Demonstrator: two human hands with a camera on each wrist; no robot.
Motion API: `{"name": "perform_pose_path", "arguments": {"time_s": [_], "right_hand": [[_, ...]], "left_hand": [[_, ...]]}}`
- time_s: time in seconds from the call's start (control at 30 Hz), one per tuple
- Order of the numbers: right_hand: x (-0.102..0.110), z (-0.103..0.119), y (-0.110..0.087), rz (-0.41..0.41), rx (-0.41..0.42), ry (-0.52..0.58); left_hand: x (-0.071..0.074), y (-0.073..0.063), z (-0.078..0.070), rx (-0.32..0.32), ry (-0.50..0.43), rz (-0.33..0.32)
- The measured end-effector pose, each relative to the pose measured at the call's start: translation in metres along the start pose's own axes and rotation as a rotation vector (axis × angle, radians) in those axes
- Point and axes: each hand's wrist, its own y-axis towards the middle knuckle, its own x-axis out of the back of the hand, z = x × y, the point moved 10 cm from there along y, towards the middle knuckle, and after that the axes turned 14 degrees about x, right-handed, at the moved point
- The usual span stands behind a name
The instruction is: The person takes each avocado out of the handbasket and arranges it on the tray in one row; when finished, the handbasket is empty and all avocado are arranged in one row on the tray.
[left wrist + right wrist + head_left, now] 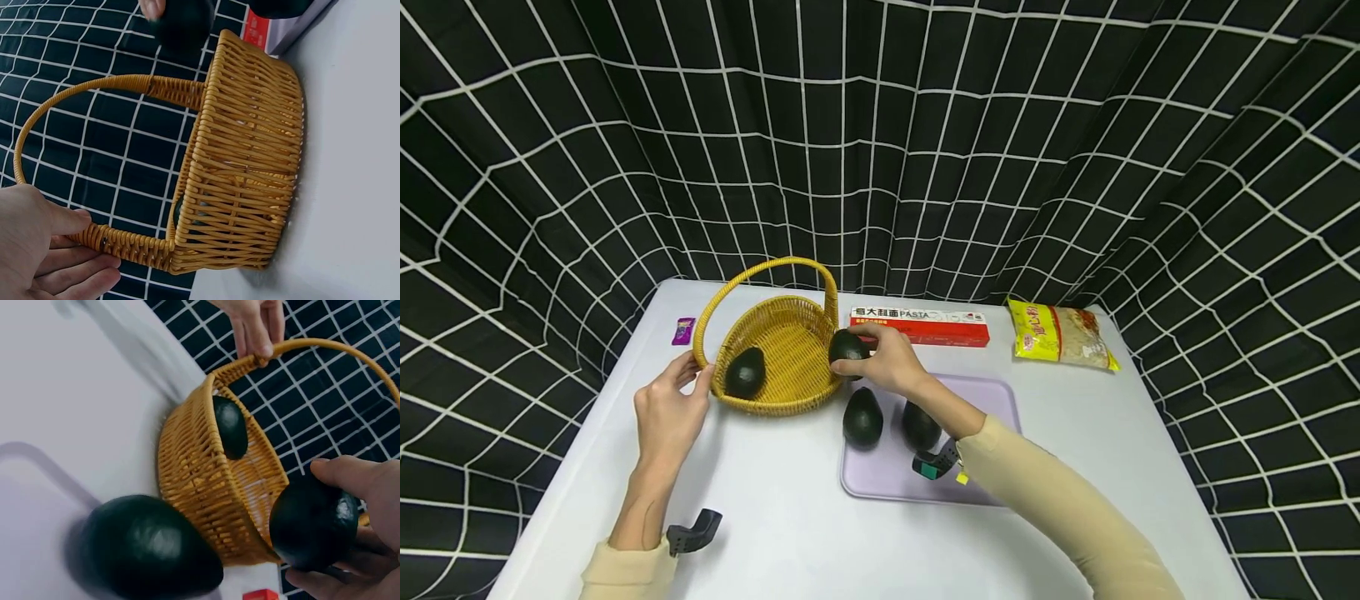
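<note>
A yellow wicker basket (793,354) with a tall arched handle stands on the table, one dark green avocado (746,373) inside at its left. My left hand (672,408) pinches the lower left end of the basket's handle (94,234) between thumb and fingers. At the basket's right rim, my right hand (887,360) grips another avocado (315,522) with thumb and fingers, held above the table. Below that hand, two more avocados lie on a pale purple tray (880,490): one on the left (862,418) and one (921,427) partly hidden by the right forearm.
A red and white pasta box (925,327) lies behind the tray. To its right is a yellow food packet (1060,335). A small purple packet (682,331) sits left of the basket. Black gridded cloth (880,150) hangs around the white table (775,500).
</note>
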Motion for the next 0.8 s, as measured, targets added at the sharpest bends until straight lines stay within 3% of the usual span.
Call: {"name": "perform_pose_path", "arguments": {"time_s": [0.4, 0.8], "right_hand": [[0.043, -0.029, -0.049, -0.047, -0.093, 0.058], [0.079, -0.079, -0.105, -0.130, -0.247, 0.066]], "left_hand": [[0.001, 0.001, 0.002, -0.002, -0.001, -0.002], [0.000, 0.001, 0.001, 0.001, 0.002, 0.005]]}}
